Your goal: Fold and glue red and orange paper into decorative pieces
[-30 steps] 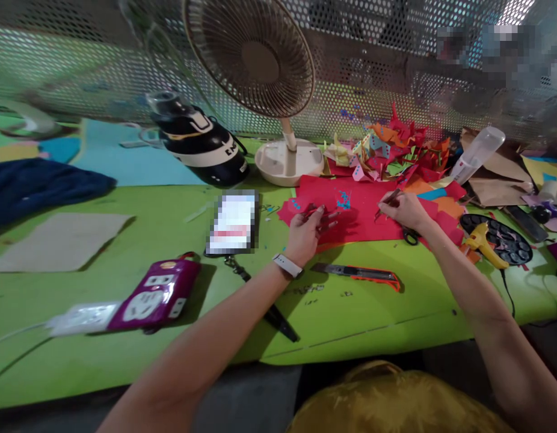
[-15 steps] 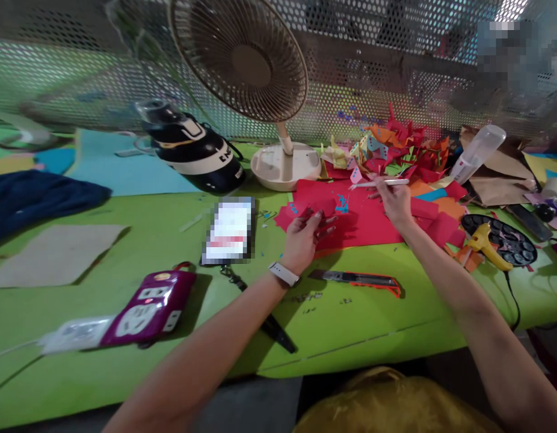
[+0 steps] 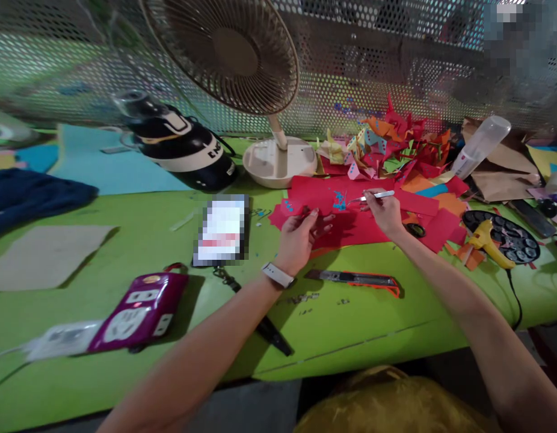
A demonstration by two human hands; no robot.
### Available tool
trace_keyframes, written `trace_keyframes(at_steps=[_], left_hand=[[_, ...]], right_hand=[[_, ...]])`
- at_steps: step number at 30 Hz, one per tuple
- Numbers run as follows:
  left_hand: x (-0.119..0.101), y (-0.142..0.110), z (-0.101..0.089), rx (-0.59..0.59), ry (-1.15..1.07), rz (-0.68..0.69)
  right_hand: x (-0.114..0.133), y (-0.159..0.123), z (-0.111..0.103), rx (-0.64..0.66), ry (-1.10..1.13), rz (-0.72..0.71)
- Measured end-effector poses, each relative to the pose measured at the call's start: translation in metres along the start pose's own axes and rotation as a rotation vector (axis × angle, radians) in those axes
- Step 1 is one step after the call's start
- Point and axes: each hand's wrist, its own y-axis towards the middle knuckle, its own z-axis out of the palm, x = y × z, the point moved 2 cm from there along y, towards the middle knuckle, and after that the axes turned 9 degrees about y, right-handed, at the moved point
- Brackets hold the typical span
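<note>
My right hand (image 3: 385, 211) is closed around a pair of pale tweezers (image 3: 378, 195), whose tips point left toward a small heap of blue paper bits (image 3: 339, 200). The bits lie on a red paper sheet (image 3: 350, 231). Left of them, my left hand (image 3: 299, 237) has its thumb and fingers pinched on a red paper piece (image 3: 285, 208) with blue dots; its edges blend into the red sheet, and part of it is behind the fingers. An orange box cutter (image 3: 357, 278) lies just in front of the hands.
Behind the sheet stand a fan (image 3: 278, 162) and a pile of folded paper shapes (image 3: 396, 144). A black bottle (image 3: 183, 150), phone (image 3: 222, 231) and purple power strip (image 3: 143, 307) are leftward. Rightward lie a yellow glue gun (image 3: 490, 243), black moulded tray (image 3: 524, 240) and clear bottle (image 3: 483, 144).
My right hand has lowered the tweezers from near the folded shapes toward the blue bits. A dark round object now shows beside my right wrist. My left hand keeps its pinch; the view has shifted slightly.
</note>
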Motion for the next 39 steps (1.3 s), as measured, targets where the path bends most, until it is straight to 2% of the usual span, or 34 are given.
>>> trace_keyframes(at_steps=[9,28,39], left_hand=[[-0.003,-0.001,0.003,-0.022,0.018,-0.014],[0.001,0.001,0.002,0.024,-0.044,0.001],[0.001,0.002,0.002,0.024,0.012,0.004]], right_hand=[[-0.004,0.000,0.004,0.019,0.025,-0.017],[-0.010,0.001,0.005,0.049,0.087,-0.005],[-0.009,0.000,0.004,0.055,0.056,-0.091]])
